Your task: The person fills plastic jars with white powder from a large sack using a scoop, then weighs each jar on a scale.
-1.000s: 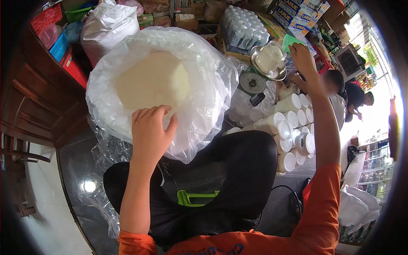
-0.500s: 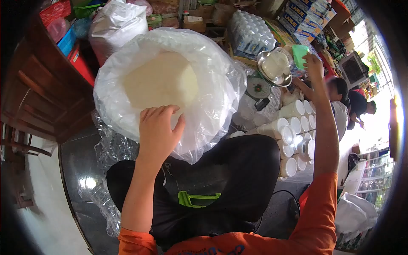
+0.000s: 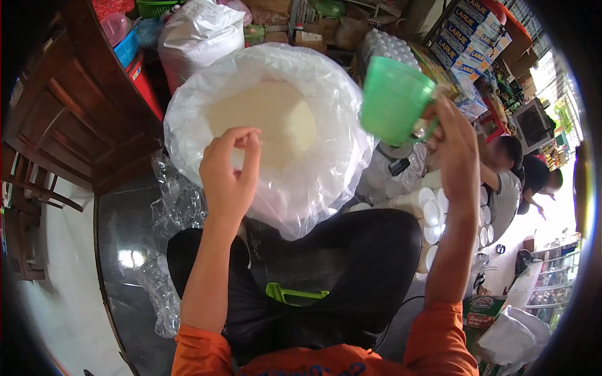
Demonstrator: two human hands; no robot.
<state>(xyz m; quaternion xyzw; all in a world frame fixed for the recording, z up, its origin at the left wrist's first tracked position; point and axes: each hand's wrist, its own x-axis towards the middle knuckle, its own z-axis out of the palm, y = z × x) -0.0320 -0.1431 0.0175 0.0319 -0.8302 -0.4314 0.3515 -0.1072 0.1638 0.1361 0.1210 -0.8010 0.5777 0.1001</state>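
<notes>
A green translucent plastic mug (image 3: 396, 100) is held up by its handle in my right hand (image 3: 453, 128), raised just right of the big sack; I cannot see what is inside it. Pale, fine-grained stuff (image 3: 276, 119) fills the wide sack, which has a clear plastic liner (image 3: 332, 182) spread around its mouth. Over the near side of that opening is my left hand (image 3: 229, 163), its fingers curled and its thumb and forefinger tips together. Nothing shows between them.
White-lidded tubs (image 3: 429, 213) are stacked to the right beside a person (image 3: 505, 182). A dark gadget (image 3: 399, 166) lies near them. Behind are a white woven sack (image 3: 200, 37), wrapped cans (image 3: 392, 47) and beer cartons (image 3: 464, 37). A wooden panel (image 3: 81, 100) stands left.
My right hand has brought the green mug left and nearer, from beside the metal bowl toward the sack. My left hand has risen slightly, and its thumb and forefinger have closed together.
</notes>
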